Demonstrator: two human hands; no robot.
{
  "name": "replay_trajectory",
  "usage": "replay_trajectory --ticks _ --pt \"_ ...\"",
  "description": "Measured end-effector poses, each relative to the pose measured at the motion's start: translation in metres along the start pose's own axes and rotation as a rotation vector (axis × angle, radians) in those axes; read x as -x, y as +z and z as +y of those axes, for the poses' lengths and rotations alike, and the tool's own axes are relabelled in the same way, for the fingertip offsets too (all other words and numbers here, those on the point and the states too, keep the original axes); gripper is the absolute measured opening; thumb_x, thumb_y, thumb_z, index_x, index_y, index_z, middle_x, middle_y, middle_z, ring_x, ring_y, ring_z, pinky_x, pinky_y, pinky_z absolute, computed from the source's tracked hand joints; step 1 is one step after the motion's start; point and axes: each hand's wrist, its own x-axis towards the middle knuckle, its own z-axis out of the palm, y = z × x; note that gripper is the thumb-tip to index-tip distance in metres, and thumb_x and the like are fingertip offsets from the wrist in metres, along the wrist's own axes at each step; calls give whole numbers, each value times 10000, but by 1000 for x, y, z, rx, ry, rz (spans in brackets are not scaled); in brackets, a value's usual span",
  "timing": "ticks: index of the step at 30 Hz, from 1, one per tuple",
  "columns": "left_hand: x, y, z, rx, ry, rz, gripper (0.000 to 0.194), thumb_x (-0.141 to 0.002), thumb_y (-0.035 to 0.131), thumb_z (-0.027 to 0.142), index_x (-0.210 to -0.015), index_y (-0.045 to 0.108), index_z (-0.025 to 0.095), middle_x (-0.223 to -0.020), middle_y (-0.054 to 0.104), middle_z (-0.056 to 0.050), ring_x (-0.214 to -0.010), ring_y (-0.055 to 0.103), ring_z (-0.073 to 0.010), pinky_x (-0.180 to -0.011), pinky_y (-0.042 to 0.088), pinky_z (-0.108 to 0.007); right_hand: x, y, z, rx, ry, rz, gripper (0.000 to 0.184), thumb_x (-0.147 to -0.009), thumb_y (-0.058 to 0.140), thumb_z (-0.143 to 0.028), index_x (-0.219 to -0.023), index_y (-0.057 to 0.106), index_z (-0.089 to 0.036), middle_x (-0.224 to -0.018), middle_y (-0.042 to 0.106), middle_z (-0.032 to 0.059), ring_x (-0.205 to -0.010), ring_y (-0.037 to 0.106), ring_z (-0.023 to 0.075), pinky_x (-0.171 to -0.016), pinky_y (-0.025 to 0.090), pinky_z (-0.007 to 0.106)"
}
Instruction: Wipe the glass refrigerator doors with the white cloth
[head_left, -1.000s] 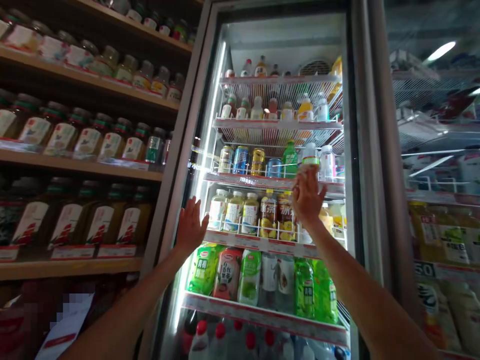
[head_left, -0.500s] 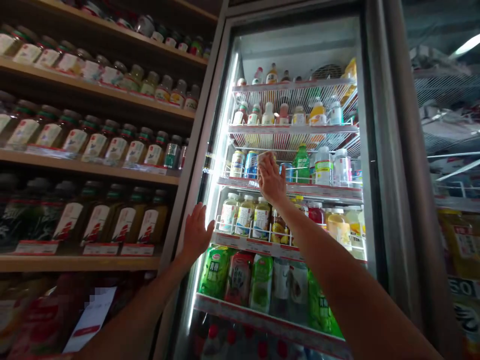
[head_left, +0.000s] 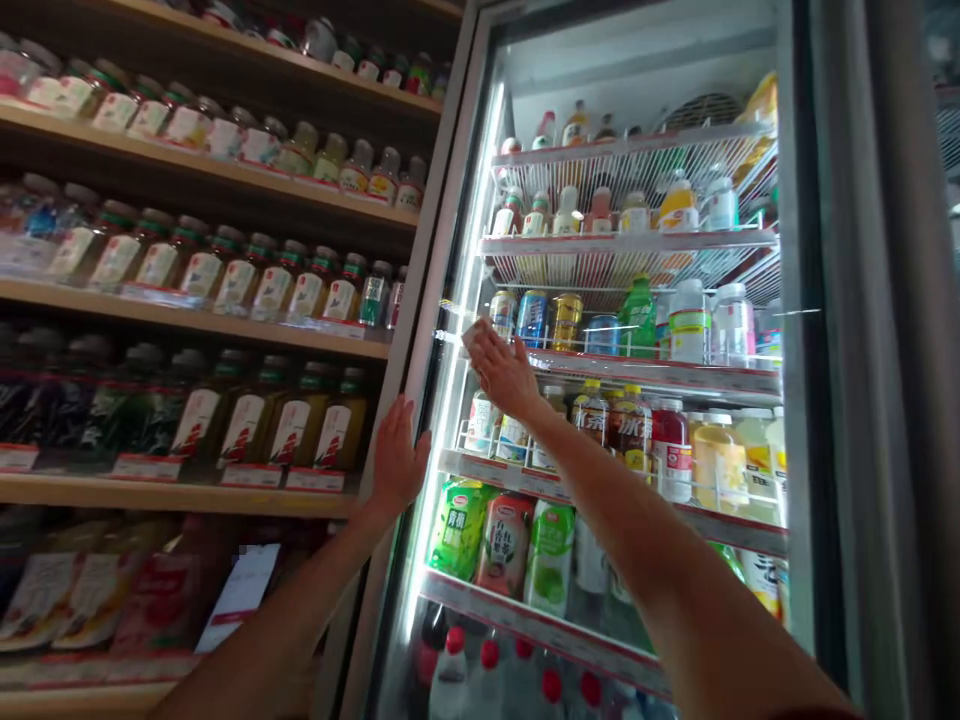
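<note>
My right hand (head_left: 501,368) is raised against the glass front of a lit drinks fridge (head_left: 795,300), near its left edge, level with the shelf of cans (head_left: 534,318). A small pale cloth or pad (head_left: 474,336) shows under its fingertips, pressed to the glass. My left hand (head_left: 397,455) lies flat and open on the fridge's grey left frame (head_left: 442,250), lower down, fingers pointing up. Behind the glass stand rows of bottles (head_left: 551,545) on white wire shelves.
Wooden shelves (head_left: 225,330) to the left carry rows of labelled juice bottles (head_left: 277,285) with price tags along the edges. A second glass-fronted fridge (head_left: 915,350) stands to the right. Red-capped bottles (head_left: 487,670) fill the bottom shelf.
My right hand has slid leftward across the glass with the pale cloth, from the middle-right of the door to its left edge. My left hand stays on the frame; the view has shifted right.
</note>
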Motion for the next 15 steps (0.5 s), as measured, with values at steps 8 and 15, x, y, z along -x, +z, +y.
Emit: replay_trajectory --ticks 8,15 --pt "-18 57 79 400 -173 -45 543 -917 193 454 -1354 268 141 -1429 298 -165 -1352 235 -201 -1102 252 -423 71 4 -26 -96 -94 -118 478 -858 392 -270 -1326 371 -174 -1458 297 95 -1374 182 233 -1109 60 522" --pt "-22 96 107 309 -176 10 616 -879 307 488 -1371 221 128 -1481 170 -149 -1387 37 -273 -1115 61 -556 128 -46 30 -69 -39 -77 489 -833 434 -331 -1312 393 -238 -1451 318 75 -1362 226 221 -1095 63 533"
